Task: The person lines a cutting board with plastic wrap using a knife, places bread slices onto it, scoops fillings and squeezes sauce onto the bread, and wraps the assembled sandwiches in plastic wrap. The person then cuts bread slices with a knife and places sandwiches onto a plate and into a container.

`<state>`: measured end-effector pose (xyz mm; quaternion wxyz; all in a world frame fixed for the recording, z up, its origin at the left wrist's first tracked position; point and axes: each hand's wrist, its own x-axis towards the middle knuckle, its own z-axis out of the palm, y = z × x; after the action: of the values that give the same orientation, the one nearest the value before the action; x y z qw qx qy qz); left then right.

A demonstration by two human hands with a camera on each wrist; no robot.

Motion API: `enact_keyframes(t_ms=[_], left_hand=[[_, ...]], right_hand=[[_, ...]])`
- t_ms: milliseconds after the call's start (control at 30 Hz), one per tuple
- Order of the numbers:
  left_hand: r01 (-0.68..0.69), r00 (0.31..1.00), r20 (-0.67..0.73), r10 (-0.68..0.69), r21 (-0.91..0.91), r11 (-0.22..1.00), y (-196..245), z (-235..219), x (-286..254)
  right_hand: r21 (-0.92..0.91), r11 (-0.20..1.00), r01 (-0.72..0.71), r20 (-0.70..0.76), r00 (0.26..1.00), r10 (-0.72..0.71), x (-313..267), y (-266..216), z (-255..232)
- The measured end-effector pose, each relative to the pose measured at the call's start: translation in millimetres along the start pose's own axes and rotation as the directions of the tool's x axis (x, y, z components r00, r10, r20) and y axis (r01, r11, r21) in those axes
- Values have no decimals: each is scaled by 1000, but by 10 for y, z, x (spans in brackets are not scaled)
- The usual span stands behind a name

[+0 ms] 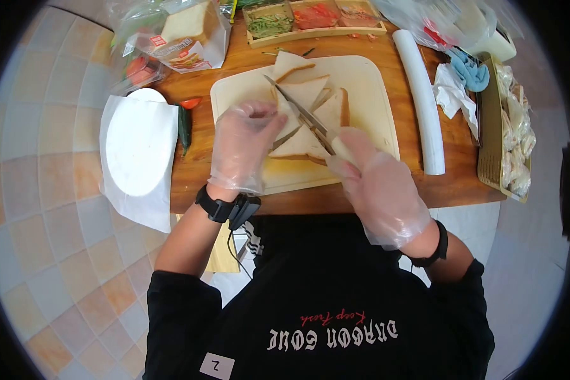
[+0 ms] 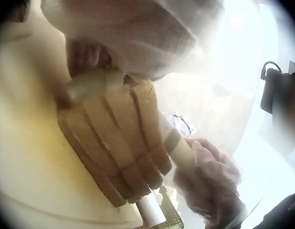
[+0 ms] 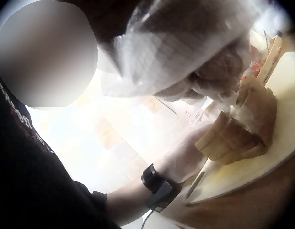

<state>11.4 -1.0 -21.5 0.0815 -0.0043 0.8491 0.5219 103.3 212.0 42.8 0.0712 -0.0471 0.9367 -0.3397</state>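
Note:
White-bread sandwich triangles (image 1: pixel 299 145) lie in a cluster on a cream cutting board (image 1: pixel 372 88). My gloved left hand (image 1: pixel 244 142) grips the left-hand piece, its fingertips partly hidden; in the left wrist view stacked bread layers (image 2: pixel 114 138) show below that hand. My gloved right hand (image 1: pixel 386 193) holds a knife (image 1: pixel 296 107) by its pale handle, the blade slanting across the cluster toward the back left. The left wrist view shows the right hand (image 2: pixel 209 181) round the handle (image 2: pixel 183 155). Cut layers (image 3: pixel 228 143) stand beside the left hand (image 3: pixel 183 155) in the right wrist view.
Behind the board is a divided tray (image 1: pixel 316 33) of shredded fillings, with bagged bread (image 1: pixel 187 38) to its left. White paper (image 1: pixel 139 149) and a cucumber (image 1: pixel 184 126) lie left. A white roll (image 1: pixel 421 101) and a basket of wrapped items (image 1: pixel 497 171) stand right.

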Motion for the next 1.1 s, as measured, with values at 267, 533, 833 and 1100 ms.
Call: enact_keyframes(t_ms=[267,533,833,1100], left_hand=[[-62,998,23,62,-2,998,-113,-10,32],[-144,990,0,144,-2,990,-125,1,21],[-179,984,22,179,-9,984,-206,-16,56],[-151,989,0,151,-39,988,-197,-14,43]], right_hand=[[16,999,-42,-1,999,43,25,12,31],[82,994,-68,-25,997,70,-83,57,8],[-34,989,-141,26,990,142,-92,-26,15],[-123,981,-149,6,988,151,-95,-115,73]])
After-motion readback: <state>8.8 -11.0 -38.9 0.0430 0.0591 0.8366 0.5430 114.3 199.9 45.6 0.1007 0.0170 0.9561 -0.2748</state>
